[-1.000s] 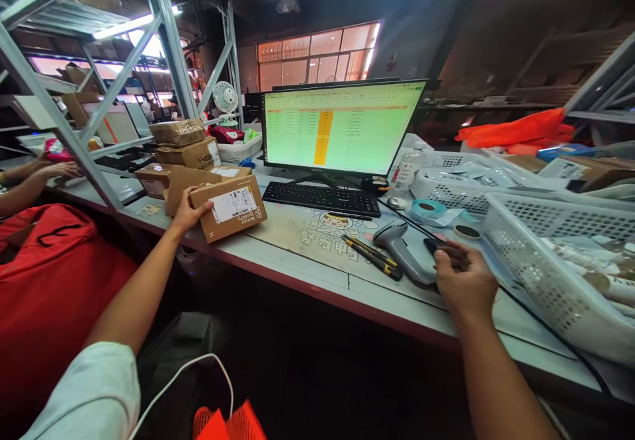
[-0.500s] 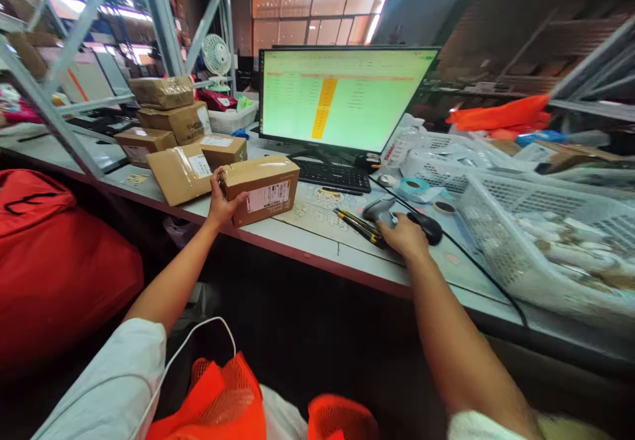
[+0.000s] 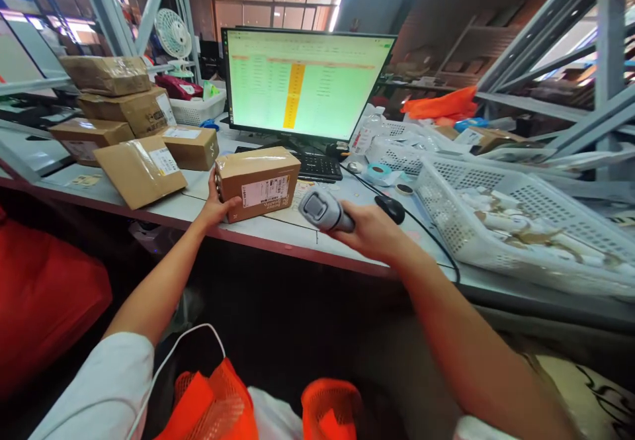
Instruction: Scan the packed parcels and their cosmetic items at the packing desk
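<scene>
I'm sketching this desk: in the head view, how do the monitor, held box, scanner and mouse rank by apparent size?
1. Monitor
2. Held box
3. Scanner, perhaps enlarged by nearness
4. Mouse

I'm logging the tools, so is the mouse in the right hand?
No, the right hand grips the grey scanner, while the black mouse lies on the desk.

You are at a parcel-handling station in a warehouse-like room. Steel racking [image 3: 611,43] rises at both sides of your bench [image 3: 282,227], and taped cartons [image 3: 122,109] with printed labels [image 3: 163,161] are stacked toward its left. You have a handheld scanner [image 3: 317,208] in your right hand [image 3: 372,229], a monitor [image 3: 262,96] facing you shows a spreadsheet-like grid [image 3: 295,89], and perforated plastic baskets [image 3: 461,231] crowd the bench's right.
</scene>
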Motion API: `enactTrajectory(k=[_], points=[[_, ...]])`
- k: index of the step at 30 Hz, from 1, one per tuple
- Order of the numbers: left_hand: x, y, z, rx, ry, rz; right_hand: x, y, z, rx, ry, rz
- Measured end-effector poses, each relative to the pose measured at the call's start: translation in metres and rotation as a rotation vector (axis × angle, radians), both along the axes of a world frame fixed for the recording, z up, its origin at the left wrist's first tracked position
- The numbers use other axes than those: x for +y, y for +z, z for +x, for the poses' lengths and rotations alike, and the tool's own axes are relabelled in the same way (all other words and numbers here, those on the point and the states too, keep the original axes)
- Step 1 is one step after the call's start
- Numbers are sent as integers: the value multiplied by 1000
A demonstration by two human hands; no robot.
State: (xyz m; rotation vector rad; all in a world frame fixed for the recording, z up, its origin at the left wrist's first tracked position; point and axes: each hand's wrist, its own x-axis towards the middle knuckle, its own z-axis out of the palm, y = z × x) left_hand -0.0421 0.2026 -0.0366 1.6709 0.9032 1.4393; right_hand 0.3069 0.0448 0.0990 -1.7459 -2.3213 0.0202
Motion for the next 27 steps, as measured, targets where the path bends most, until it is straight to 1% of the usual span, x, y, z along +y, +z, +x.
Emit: enactTrajectory(k=[2, 3, 5, 7, 9, 12, 14, 16, 18, 19, 21, 22, 23, 24, 26, 27], points=[[-1, 3, 0, 7, -4, -10, -10, 6, -11, -56, 58, -24], [-1, 5, 0, 18, -6, -16, -8, 6, -13, -79, 67, -32], [-2, 7, -3, 61, -15, -32, 5, 1, -8, -89, 53, -28], [0, 8, -9, 124, -33, -68, 30, -10, 7, -85, -52, -4], [4, 7, -16, 178, -48, -96, 59, -24, 28, -96, -236, 1], [9, 6, -22, 177, -67, -101, 94, -48, 58, -114, -496, -58], [9, 6, -22, 157, -81, -110, 107, -62, 71, -118, -604, -106], [8, 6, -20, 158, -82, -124, 113, -67, 78, -129, -664, -156], [6, 5, -19, 167, -71, -134, 117, -62, 78, -135, -705, -176], [6, 4, -20, 172, -61, -141, 121, -56, 76, -130, -725, -143], [6, 2, -21, 186, -36, -165, 135, -43, 69, -98, -744, 25], [6, 1, -22, 195, -22, -179, 145, -37, 63, -72, -723, 125], [7, 0, -22, 207, -8, -192, 159, -35, 58, -45, -676, 181], [7, 0, -23, 222, 1, -203, 174, -34, 52, -24, -607, 161], [8, 0, -24, 238, 2, -219, 205, -40, 42, -13, -485, -11], [8, 0, -24, 239, -5, -226, 219, -45, 38, -15, -450, -82]])
